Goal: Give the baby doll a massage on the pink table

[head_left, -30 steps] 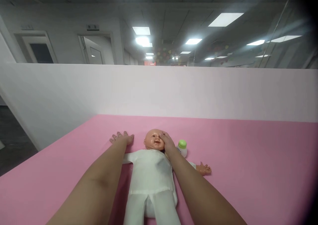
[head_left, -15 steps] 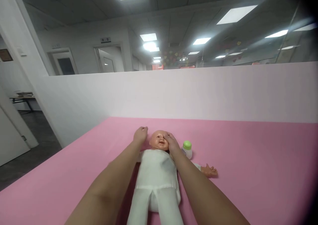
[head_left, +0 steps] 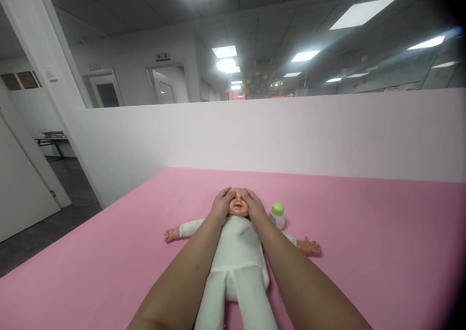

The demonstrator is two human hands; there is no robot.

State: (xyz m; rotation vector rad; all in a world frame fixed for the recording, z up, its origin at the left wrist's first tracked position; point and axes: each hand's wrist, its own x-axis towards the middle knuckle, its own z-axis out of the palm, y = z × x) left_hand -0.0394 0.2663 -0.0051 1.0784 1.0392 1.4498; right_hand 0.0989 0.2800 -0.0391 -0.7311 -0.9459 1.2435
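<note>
A baby doll (head_left: 238, 240) with a white cloth body lies on its back, arms spread out to both sides. Cupped around the left side of its head (head_left: 238, 207) is my left hand (head_left: 221, 206), fingers curved and the thumb near one eye. My right hand (head_left: 254, 206) holds the opposite side of the head in the same way. Eyes and cheeks are partly covered, while the mouth shows between my hands. Just right of my right wrist stands a small clear jar (head_left: 277, 221) with a green lid (head_left: 277, 209).
The doll lies on a pink padded surface (head_left: 364, 242). A white partition (head_left: 291, 136) with glass above it runs along the back. To the left are a door (head_left: 22, 174) and, farther off, a table (head_left: 54, 139) with a stack on it.
My left hand has come in from beside the doll's head and now holds it. The right hand has stayed on the head. The view has shifted slightly left.
</note>
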